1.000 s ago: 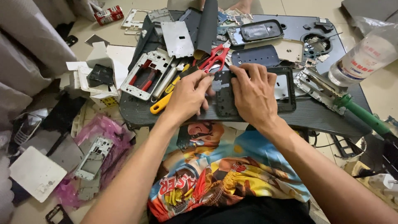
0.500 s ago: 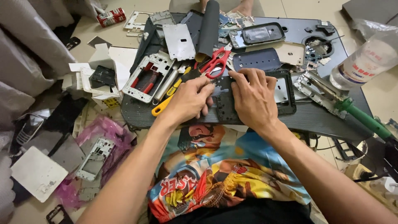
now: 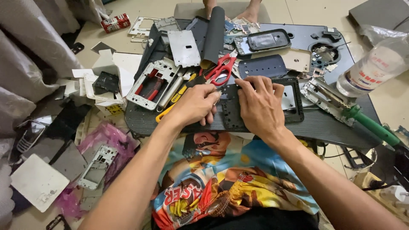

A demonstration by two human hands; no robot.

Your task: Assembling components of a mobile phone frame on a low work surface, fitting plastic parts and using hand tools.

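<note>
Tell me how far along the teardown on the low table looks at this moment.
Done: stripped parts lie around, including a white phone frame, a grey back cover and a silver plate. In hand: both the left hand and right hand press on a black phone frame, with no tool in either grip. Left: red scissors and a green-handled soldering iron lie unused; that frame is still whole.

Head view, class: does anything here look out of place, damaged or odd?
Yes. Stripped phone frames and back covers lie scattered around both hands, left and right, which press on a dark perforated panel. More parts have ended up on the floor, and a clear bottle lies tipped over.
</note>
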